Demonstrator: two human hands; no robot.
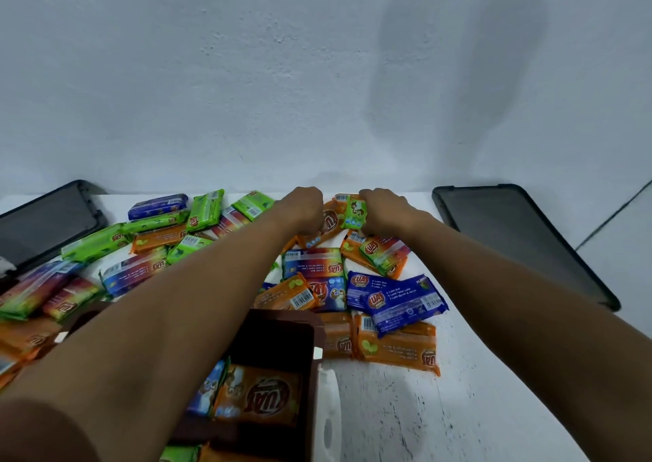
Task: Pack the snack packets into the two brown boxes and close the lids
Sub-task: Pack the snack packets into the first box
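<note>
L hand [304, 210] grips orange pkt [330, 222], R hand [382, 211] green pkt [354, 212]

Glossy plastic-film snack packets [395, 301] are gleaming; the white bench [405, 408] is looking matt, speckled — the black plastic lids [522, 236] semi-matt.

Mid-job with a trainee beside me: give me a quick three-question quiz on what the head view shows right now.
1. True or false: the brown box already holds packets.
2. The packet gripped by the right hand is: A blue, B green, C red.
3. Fill in: ___ dark lids lie on the table.
Key: 1 true; 2 B; 3 two.
</note>
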